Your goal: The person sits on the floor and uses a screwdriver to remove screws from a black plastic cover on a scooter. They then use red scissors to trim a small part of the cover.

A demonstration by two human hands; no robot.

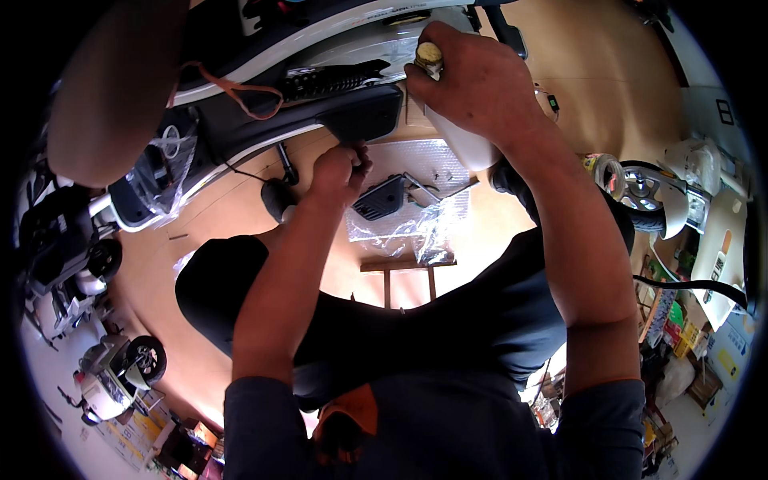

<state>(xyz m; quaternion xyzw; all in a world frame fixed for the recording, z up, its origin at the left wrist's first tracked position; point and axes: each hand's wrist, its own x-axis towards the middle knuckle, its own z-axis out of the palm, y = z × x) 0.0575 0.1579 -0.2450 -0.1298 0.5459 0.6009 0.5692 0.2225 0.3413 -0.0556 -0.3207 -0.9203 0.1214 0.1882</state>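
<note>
A white and black scooter [312, 60] stands close in front of me, with a black coil spring [340, 82] along its side. My right hand [488, 84] is closed around a tool-like piece with a round yellowish end [430, 54], held against the scooter's side; its far end is hidden. Lower down, my left hand [340, 172] has its fingers bent together just beneath a black panel [366, 112]. Whatever those fingers pinch is too small to make out. On bubble wrap [372, 160] below lies a black ribbed part with metal rods [382, 198].
An orange strap [240, 94] hangs from the scooter at left, beside a brown seat [116, 88]. A low wooden frame [388, 266] is on the floor near me. More scooters [112, 376] stand at left; a wheel [640, 184], white panels and boxes crowd the right.
</note>
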